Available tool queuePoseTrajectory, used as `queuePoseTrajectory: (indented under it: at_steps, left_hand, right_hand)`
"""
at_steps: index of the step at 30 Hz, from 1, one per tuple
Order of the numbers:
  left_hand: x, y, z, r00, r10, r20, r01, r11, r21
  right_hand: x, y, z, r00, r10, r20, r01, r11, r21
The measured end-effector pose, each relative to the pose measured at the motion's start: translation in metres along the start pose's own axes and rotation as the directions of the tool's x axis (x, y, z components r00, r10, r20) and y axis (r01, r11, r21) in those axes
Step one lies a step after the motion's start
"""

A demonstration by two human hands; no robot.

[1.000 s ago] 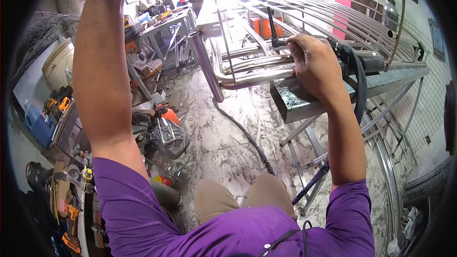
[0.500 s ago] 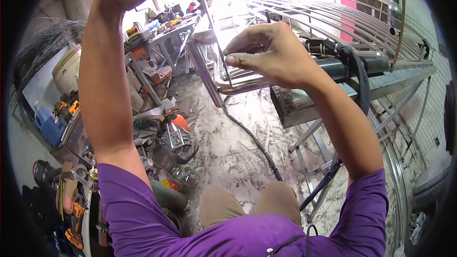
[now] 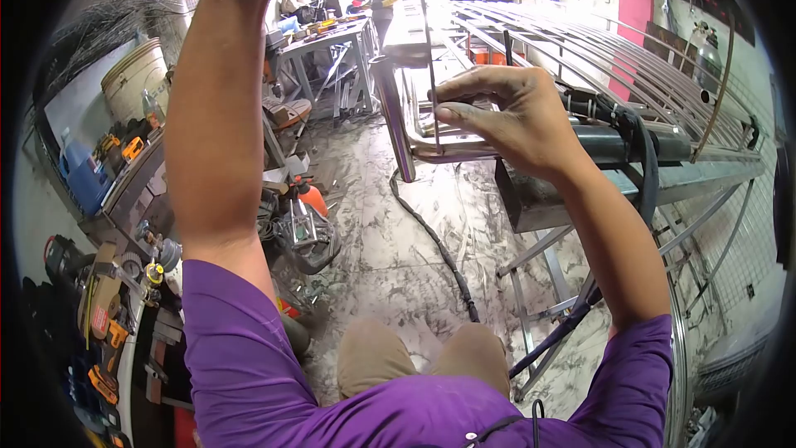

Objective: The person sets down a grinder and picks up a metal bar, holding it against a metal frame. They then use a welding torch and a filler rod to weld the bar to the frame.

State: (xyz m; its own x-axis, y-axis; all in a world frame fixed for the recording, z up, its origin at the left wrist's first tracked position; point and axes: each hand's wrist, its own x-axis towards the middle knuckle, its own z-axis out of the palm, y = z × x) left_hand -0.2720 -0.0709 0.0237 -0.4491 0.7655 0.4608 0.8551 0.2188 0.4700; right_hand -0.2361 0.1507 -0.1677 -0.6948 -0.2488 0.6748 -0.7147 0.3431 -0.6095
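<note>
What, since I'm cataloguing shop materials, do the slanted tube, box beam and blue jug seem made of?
Slanted tube: polished metal, perhaps stainless steel, from its mirror-like streaks.
Box beam: dull grey metal, likely steel, with a mottled surface.
Blue jug: probably smooth plastic, judging by its moulded shape.

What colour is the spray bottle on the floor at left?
Orange, seen best in the head view.
</note>
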Motion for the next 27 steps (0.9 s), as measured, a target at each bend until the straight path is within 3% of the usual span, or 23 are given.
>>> queuePoseTrajectory:
  at_steps: [4,7,9,11,13,14,17,22,26,27]
  left_hand:
    - [0.0,0.0,0.0,1.0,-0.003,-0.011,0.003,1.0,-0.021]
    - [-0.004,0.004,0.003,0.999,-0.012,-0.045,0.012,1.0,-0.004]
    - [-0.003,0.005,0.006,0.999,-0.013,-0.05,0.013,1.0,0.003]
    - [-0.003,0.004,0.006,0.998,-0.008,-0.055,0.009,1.0,0.013]
    - [0.004,-0.007,-0.001,0.999,-0.017,-0.042,0.015,0.999,-0.048]
    - [0.003,-0.009,-0.004,1.0,0.009,-0.016,-0.011,0.997,-0.077]
    - [0.006,-0.008,-0.001,0.999,0.009,-0.049,-0.012,0.999,-0.044]
    - [0.002,-0.002,0.002,0.999,0.018,-0.041,-0.018,1.0,0.003]
    - [-0.003,0.011,0.018,0.993,-0.02,-0.117,0.026,0.998,0.05]
    - [-0.007,0.014,0.022,0.992,-0.013,-0.127,0.021,0.998,0.057]
  right_hand:
    - [-0.003,0.001,-0.002,1.0,-0.016,0.012,0.016,1.0,-0.022]
    - [-0.003,0.011,-0.003,0.965,-0.238,-0.112,0.218,0.961,-0.169]
    - [0.001,0.012,-0.022,0.92,-0.318,-0.231,0.173,0.855,-0.488]
    - [-0.001,0.014,-0.044,0.869,-0.372,-0.325,-0.007,0.649,-0.761]
    - [-0.006,0.01,-0.066,0.904,-0.079,-0.421,-0.364,0.375,-0.853]
    - [-0.011,0.026,-0.078,0.897,-0.144,-0.417,-0.35,0.346,-0.871]
    - [-0.017,0.031,-0.083,0.87,-0.104,-0.482,-0.374,0.5,-0.781]
    - [-0.009,0.034,-0.072,0.867,-0.342,-0.361,-0.139,0.529,-0.837]
    - [-0.011,0.038,-0.067,0.85,-0.442,-0.286,-0.09,0.412,-0.907]
    - [-0.012,0.039,-0.067,0.857,-0.429,-0.285,-0.08,0.435,-0.897]
